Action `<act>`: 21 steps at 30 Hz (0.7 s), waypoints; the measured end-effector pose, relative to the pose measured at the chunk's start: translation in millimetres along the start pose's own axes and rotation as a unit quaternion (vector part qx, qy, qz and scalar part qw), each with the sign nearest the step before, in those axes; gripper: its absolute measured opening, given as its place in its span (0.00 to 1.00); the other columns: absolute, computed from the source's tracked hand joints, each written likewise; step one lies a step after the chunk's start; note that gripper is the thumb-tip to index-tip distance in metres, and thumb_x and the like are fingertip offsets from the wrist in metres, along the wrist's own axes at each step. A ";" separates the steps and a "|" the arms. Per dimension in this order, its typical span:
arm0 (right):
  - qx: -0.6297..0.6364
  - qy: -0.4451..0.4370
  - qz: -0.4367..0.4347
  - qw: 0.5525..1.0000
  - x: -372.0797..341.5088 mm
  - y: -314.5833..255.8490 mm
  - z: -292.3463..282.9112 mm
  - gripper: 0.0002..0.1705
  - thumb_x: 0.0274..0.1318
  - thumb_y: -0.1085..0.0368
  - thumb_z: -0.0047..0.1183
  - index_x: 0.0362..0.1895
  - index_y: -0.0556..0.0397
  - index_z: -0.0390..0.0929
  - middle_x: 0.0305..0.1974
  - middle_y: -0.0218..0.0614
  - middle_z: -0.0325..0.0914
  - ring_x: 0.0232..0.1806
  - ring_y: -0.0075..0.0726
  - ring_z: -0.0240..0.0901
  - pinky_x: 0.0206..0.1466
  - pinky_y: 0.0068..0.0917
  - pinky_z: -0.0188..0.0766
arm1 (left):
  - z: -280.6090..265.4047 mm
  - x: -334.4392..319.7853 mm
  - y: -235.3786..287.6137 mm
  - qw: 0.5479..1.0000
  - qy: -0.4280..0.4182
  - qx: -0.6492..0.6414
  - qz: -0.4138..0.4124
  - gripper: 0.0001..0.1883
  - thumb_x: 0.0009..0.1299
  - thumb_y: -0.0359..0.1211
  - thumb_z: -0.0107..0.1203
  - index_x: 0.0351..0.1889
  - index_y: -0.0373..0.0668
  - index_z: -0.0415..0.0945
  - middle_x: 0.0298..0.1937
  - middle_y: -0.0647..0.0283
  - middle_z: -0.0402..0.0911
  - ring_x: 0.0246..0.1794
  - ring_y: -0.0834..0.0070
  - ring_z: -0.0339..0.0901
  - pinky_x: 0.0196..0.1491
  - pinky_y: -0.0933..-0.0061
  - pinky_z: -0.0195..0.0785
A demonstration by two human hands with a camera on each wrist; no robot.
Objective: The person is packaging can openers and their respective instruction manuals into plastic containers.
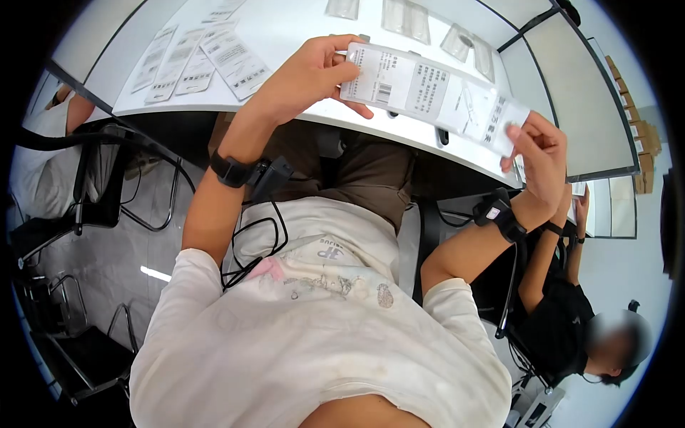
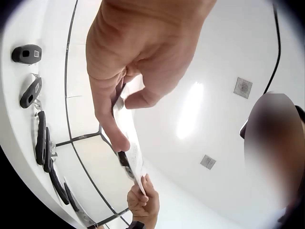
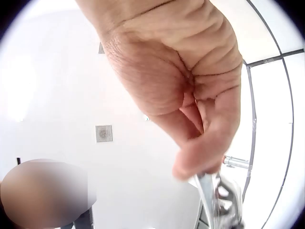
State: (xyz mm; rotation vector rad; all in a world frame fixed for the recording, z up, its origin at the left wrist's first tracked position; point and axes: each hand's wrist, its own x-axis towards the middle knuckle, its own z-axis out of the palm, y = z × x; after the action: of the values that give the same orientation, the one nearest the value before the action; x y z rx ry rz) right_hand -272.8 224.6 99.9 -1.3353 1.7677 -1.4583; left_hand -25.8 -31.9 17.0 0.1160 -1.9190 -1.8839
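A long clear blister pack (image 1: 435, 93) with a printed card back is stretched between my two hands above the table's front edge. My left hand (image 1: 310, 78) pinches its left end between thumb and fingers. At the other end, my right hand (image 1: 542, 160) grips the corner, thumb on the printed face. The right wrist view shows the pack edge-on, with a shiny metal tool (image 3: 231, 200) under the clear plastic; its exact kind I cannot tell. A dark part (image 2: 124, 160) of the contents shows past my left fingertips in the left wrist view.
Several printed card packs (image 1: 232, 57) lie overlapping at the left of the white table (image 1: 292, 25). Clear plastic packs (image 1: 407, 20) lie along the back, and several black-handled items (image 2: 42, 138) show in the left wrist view. Partition panels border the table; another person (image 1: 556, 314) sits at right.
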 end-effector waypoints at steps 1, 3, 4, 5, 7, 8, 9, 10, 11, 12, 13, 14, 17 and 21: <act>0.044 0.064 -0.017 0.997 3.5 3.9 -4.1 0.11 0.57 0.77 0.59 0.44 0.71 0.79 0.29 0.40 0.81 0.16 0.27 0.72 0.17 0.22 0.66 | 8.1 -0.9 8.2 1.000 -0.004 -0.001 0.000 0.27 0.76 0.28 0.50 0.70 0.26 0.60 0.50 0.49 0.82 0.43 0.63 0.87 0.45 0.63 0.85; 0.123 0.202 -0.049 0.970 1.1 9.8 -13.1 0.06 0.58 0.77 0.58 0.39 0.68 0.81 0.31 0.38 0.81 0.17 0.25 0.70 0.15 0.21 0.60 | 23.2 -6.2 22.6 0.997 -0.012 -0.033 0.068 0.29 0.79 0.38 0.46 0.72 0.30 0.57 0.55 0.46 0.81 0.48 0.57 0.86 0.46 0.62 0.84; 0.123 0.215 -0.090 0.965 -7.7 0.4 -17.8 0.02 0.59 0.76 0.59 0.33 0.63 0.79 0.30 0.33 0.78 0.18 0.22 0.67 0.16 0.19 0.59 | 21.3 -4.7 20.4 0.997 -0.014 -0.033 0.067 0.29 0.79 0.38 0.46 0.72 0.30 0.57 0.55 0.46 0.81 0.48 0.57 0.86 0.46 0.62 0.84; 0.162 0.266 -0.161 0.936 -10.7 6.8 -28.5 0.05 0.60 0.75 0.59 0.31 0.60 0.77 0.28 0.31 0.75 0.18 0.21 0.64 0.18 0.18 0.59 | 17.6 -2.6 17.0 0.995 -0.037 -0.014 0.092 0.31 0.80 0.44 0.43 0.73 0.32 0.57 0.55 0.45 0.80 0.50 0.56 0.85 0.46 0.61 0.83; 0.233 0.363 -0.288 0.855 -18.5 15.9 -53.5 0.10 0.61 0.73 0.60 0.29 0.54 0.72 0.26 0.28 0.70 0.18 0.20 0.59 0.21 0.16 0.58 | 17.0 -3.0 17.6 0.994 -0.053 0.022 0.093 0.35 0.80 0.55 0.35 0.74 0.39 0.59 0.57 0.43 0.80 0.52 0.57 0.85 0.50 0.61 0.80; 0.265 0.407 -0.343 0.804 -22.8 16.5 -65.7 0.12 0.62 0.72 0.60 0.29 0.52 0.70 0.25 0.27 0.68 0.19 0.20 0.58 0.23 0.15 0.58 | 16.1 -2.7 15.5 0.994 -0.053 0.020 0.095 0.35 0.80 0.55 0.35 0.74 0.39 0.59 0.57 0.43 0.80 0.52 0.57 0.85 0.50 0.61 0.80; 0.329 0.389 -0.366 0.779 -37.3 27.9 -85.8 0.10 0.64 0.70 0.59 0.32 0.52 0.70 0.28 0.30 0.72 0.23 0.20 0.63 0.24 0.13 0.58 | 13.4 -1.8 12.3 0.994 -0.061 0.016 0.093 0.34 0.80 0.55 0.36 0.73 0.39 0.60 0.56 0.43 0.81 0.52 0.58 0.84 0.51 0.63 0.80; 0.309 0.420 -0.397 0.756 -44.9 27.4 -82.9 0.06 0.65 0.70 0.58 0.35 0.54 0.73 0.32 0.36 0.76 0.26 0.22 0.69 0.27 0.13 0.64 | 11.0 -0.6 9.4 0.993 -0.069 0.014 0.091 0.33 0.80 0.54 0.37 0.73 0.39 0.61 0.56 0.44 0.81 0.51 0.60 0.84 0.51 0.64 0.79; 0.308 0.447 -0.411 0.733 -51.8 34.9 -94.0 0.05 0.65 0.71 0.56 0.37 0.57 0.73 0.34 0.40 0.78 0.27 0.25 0.71 0.29 0.14 0.68 | 10.7 0.4 7.4 0.994 -0.067 0.014 0.085 0.33 0.80 0.54 0.37 0.72 0.40 0.63 0.55 0.45 0.82 0.49 0.62 0.84 0.52 0.66 0.78; 0.307 0.473 -0.425 0.708 -58.4 46.1 -109.1 0.04 0.66 0.72 0.55 0.39 0.60 0.74 0.36 0.43 0.79 0.28 0.27 0.74 0.31 0.15 0.72 | 10.8 0.9 7.6 0.994 -0.067 0.014 0.086 0.33 0.80 0.54 0.37 0.72 0.40 0.63 0.55 0.45 0.82 0.49 0.62 0.84 0.52 0.66 0.78; 0.307 0.473 -0.425 0.709 -62.6 53.3 -115.1 0.04 0.66 0.72 0.55 0.39 0.60 0.74 0.36 0.43 0.79 0.28 0.27 0.74 0.31 0.15 0.72 | 11.1 1.1 7.7 0.995 -0.074 0.014 0.072 0.32 0.80 0.54 0.37 0.71 0.39 0.64 0.54 0.45 0.82 0.49 0.63 0.85 0.51 0.66 0.78; 0.321 0.512 -0.386 0.697 -66.5 61.4 -120.4 0.06 0.66 0.71 0.54 0.39 0.63 0.74 0.37 0.45 0.80 0.29 0.29 0.75 0.33 0.16 0.75 | 11.1 1.2 7.3 0.995 -0.082 0.013 0.058 0.32 0.80 0.53 0.37 0.70 0.39 0.65 0.54 0.46 0.82 0.48 0.64 0.85 0.51 0.67 0.78; 0.289 0.569 -0.316 0.702 -72.6 113.5 -148.5 0.11 0.68 0.69 0.50 0.40 0.68 0.75 0.39 0.48 0.80 0.34 0.32 0.77 0.38 0.17 0.77 | 14.0 1.5 2.0 0.994 -0.090 0.014 0.054 0.30 0.81 0.52 0.37 0.69 0.39 0.66 0.51 0.48 0.83 0.47 0.66 0.85 0.51 0.67 0.78; 0.316 0.608 -0.230 0.691 -56.6 168.4 -151.1 0.11 0.67 0.68 0.49 0.42 0.67 0.76 0.38 0.46 0.79 0.35 0.33 0.77 0.41 0.20 0.78 | 18.1 2.9 0.3 0.995 -0.093 0.011 0.023 0.30 0.82 0.53 0.37 0.68 0.39 0.67 0.49 0.50 0.84 0.46 0.68 0.85 0.52 0.68 0.78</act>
State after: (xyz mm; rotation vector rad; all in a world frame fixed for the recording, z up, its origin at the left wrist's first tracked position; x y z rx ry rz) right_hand -438.9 335.6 -20.5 -0.3080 1.1284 -3.3336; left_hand -35.0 -16.1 18.6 -0.1003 -2.0452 -1.9013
